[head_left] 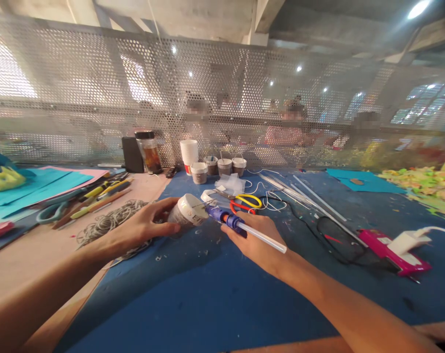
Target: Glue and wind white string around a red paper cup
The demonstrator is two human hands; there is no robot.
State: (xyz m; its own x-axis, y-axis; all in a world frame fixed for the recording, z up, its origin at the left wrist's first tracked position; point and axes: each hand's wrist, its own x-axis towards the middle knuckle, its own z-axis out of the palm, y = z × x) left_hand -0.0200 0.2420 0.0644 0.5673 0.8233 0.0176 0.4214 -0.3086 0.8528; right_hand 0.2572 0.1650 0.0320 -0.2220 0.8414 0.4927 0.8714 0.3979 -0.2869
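Looking at the small cup (186,212), we find it tilted above the blue table (193,299), near the middle of our view, its white band facing up and to the right. Our left hand (147,221) reaches in from the lower left, its grip closed around the cup, thumb on the near side and index finger along the upper edge. Our right hand (257,240) comes from the lower right, back turned upward, its grip wrapped around a purple glue gun (222,215) pointed toward the cup; we cannot tell whether the nozzle touches it. The band carries dark and yellowish letters over a greyish body, and a clear glue stick (266,238) juts from the gun's rear. Just beyond the gun we see scissors with yellow and red handles (250,202); left of the cup lies grey twine (112,223). Farther back stand four similar cups (224,167) and a stack of paper cups (189,153).
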